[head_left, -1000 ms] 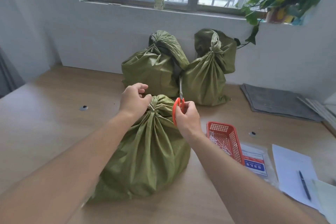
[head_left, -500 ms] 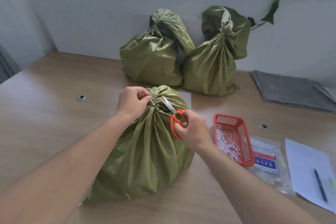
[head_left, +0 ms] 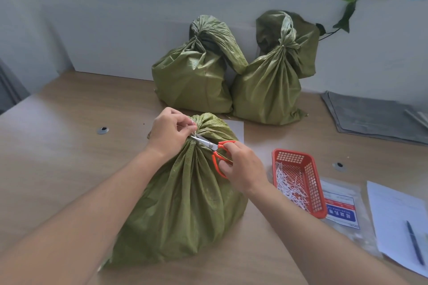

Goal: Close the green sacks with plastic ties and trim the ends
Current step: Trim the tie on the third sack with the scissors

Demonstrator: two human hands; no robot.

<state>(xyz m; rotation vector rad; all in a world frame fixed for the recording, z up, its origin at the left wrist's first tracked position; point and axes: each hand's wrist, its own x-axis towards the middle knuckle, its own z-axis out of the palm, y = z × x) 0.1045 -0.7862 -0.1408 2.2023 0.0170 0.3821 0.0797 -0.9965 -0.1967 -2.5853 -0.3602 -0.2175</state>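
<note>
A green sack [head_left: 185,196] stands on the wooden table in front of me, its neck gathered and bound by a white plastic tie [head_left: 195,133]. My left hand [head_left: 170,133] pinches the free end of that tie at the neck. My right hand [head_left: 240,169] holds orange-handled scissors [head_left: 214,148]; their blades lie at the neck right by the tie, pointing left. Two more green sacks, one on the left [head_left: 194,76] and one on the right [head_left: 271,83], lean against the wall behind, both tied at the neck.
A red basket [head_left: 311,183] with several white ties sits right of the sack. Beside it lie a plastic packet [head_left: 340,210], a paper sheet [head_left: 393,215] with a pen [head_left: 414,243], and a grey mat [head_left: 370,118]. A plant hangs at the top right.
The scissors swung from upright down to lie level, and their blades have reached the tie at the sack's neck. My left hand now pinches the tie end. The view tilted downward.
</note>
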